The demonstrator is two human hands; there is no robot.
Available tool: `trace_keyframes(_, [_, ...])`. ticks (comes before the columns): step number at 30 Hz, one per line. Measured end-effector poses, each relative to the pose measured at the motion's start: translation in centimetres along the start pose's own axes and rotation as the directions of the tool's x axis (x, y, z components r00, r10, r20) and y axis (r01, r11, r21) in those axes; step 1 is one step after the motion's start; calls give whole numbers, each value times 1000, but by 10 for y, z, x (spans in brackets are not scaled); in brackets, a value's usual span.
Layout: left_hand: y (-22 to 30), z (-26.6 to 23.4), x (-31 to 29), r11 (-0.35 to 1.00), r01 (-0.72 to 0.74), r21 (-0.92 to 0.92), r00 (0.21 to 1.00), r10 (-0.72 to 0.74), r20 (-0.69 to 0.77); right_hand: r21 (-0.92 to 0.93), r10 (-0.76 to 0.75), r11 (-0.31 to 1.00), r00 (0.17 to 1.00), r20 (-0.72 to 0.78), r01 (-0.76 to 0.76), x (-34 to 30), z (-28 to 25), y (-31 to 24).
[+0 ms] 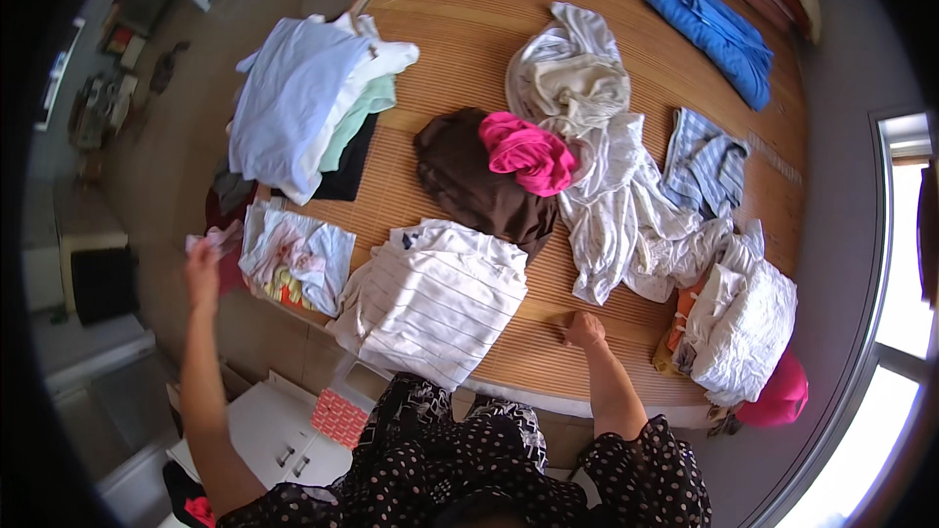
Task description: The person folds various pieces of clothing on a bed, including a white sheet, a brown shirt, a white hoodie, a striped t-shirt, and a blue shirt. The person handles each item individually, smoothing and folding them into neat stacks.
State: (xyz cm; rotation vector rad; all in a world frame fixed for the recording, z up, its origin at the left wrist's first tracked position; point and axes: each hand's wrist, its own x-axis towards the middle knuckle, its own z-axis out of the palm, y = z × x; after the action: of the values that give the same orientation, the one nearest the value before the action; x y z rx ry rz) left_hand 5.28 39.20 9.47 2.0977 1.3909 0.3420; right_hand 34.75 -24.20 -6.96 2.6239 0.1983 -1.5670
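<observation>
At the left edge of the mat-covered bed, my left hand is closed on a small pale pink cloth. Beside it lies a small pile of light baby clothes with pink and yellow pieces. My right hand rests on the woven mat near the front edge, fingers curled in, holding nothing that I can see. Between my hands sits a folded white striped cloth. Behind it are a dark brown garment and a bright pink bunched cloth.
A stack of folded clothes stands at the far left. Loose white patterned clothes spread right of the middle. Around them are a blue checked cloth, a blue folded bundle, a white folded pile and a pink cap-like item.
</observation>
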Motion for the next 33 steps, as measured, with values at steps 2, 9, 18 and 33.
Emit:
trace_keyframes(2, [54,79,-5,969,-246,13,956,240,171,13,5,1000,1000,1,-5,2,4,-1])
trace_keyframes(9, [271,337,-35,801,-403,-442,717,577,392,92,33,995,997,-67,-27,-5,4,-6])
trace_keyframes(18, [371,497,-18,859,-498,-122,815,511,272,81,-14,996,996,-83,20,1,7,-5])
trace_keyframes(33, [400,459,-43,955,253,-155,139,122,983,108,0,994,997,-73,8,1,9,6])
